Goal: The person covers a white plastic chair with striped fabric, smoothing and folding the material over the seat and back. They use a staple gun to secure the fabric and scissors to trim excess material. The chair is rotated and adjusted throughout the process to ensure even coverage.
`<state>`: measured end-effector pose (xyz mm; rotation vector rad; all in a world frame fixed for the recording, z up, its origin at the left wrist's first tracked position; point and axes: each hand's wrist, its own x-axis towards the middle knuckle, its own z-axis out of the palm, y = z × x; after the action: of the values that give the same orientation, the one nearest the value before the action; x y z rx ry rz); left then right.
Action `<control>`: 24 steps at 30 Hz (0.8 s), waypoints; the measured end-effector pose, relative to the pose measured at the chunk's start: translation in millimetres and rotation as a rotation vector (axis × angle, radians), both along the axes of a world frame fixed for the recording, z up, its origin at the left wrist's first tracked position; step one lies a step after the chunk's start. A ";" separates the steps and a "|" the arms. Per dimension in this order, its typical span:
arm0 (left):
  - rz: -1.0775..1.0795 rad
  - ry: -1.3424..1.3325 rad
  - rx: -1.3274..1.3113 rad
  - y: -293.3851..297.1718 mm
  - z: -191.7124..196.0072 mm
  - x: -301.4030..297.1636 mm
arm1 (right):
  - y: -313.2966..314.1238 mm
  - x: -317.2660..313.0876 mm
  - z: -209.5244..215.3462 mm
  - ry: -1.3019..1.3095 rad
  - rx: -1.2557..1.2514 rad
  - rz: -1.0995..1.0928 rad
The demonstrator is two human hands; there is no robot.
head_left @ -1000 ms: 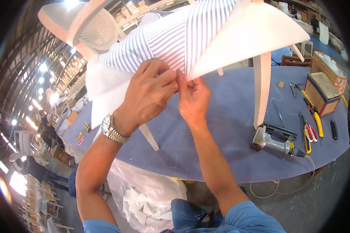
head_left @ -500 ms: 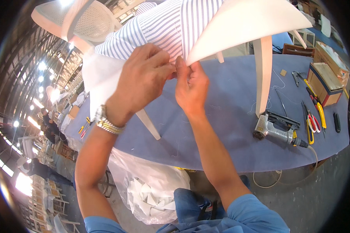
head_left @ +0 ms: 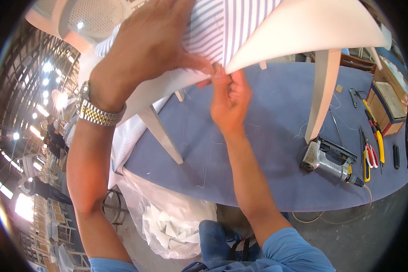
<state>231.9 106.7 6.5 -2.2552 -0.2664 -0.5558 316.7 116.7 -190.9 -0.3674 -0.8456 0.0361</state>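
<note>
Blue-and-white striped fabric point(head_left: 208, 34) covers a pale wooden chair's seat, with a white cloth flap point(head_left: 299, 34) spread out on the right. My left hand point(head_left: 149, 43) lies over the striped fabric, fingers stretched toward the upper edge and partly cut off; its thumb reaches to the fabric's lower corner. At that corner my right hand point(head_left: 231, 97) is closed in a pinch on the fabric edge. The two hands' tips meet there, and what exactly lies between them is hidden. A metal watch point(head_left: 99, 113) is on my left wrist.
The chair's legs point(head_left: 324, 95) stand on a blue-covered table point(head_left: 267, 158). At right lie a staple gun point(head_left: 326, 158) with hose, red-handled scissors point(head_left: 371, 154), cutters and a cardboard box point(head_left: 385, 106). A plastic bag point(head_left: 167, 226) of white scraps sits below the table edge.
My left hand has moved up and left, its fingers spreading from the pinch onto the striped fabric. My right hand keeps its pinch at the corner. The view has shifted slightly.
</note>
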 end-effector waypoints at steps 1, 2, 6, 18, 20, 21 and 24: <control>0.021 -0.005 -0.006 3.4 -2.0 -1.0 | 4.3 2.9 -1.6 -0.016 -0.018 -0.035; 0.041 -0.010 -0.011 6.1 -4.2 -2.4 | 8.7 5.5 -2.9 -0.033 -0.043 -0.071; -0.052 -0.112 0.117 9.9 -24.5 -7.4 | 23.7 20.6 -4.6 -0.062 -0.011 0.024; -0.044 -0.336 0.224 13.1 -46.1 -2.6 | -32.9 56.6 11.5 -0.254 -0.367 0.198; -0.082 -0.395 0.234 17.4 -47.6 0.5 | -66.8 51.4 -6.8 -0.094 -0.432 0.127; -0.092 -0.407 0.249 18.6 -47.8 1.1 | -89.1 48.9 -21.6 -0.082 -0.384 0.085; -0.046 -0.418 0.246 17.6 -47.5 2.0 | -190.3 48.5 -85.8 0.270 -0.639 0.064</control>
<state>233.9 124.3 -40.9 -1.8968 -0.3340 -1.0282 365.2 -73.6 -276.6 -0.9126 -0.5606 0.4136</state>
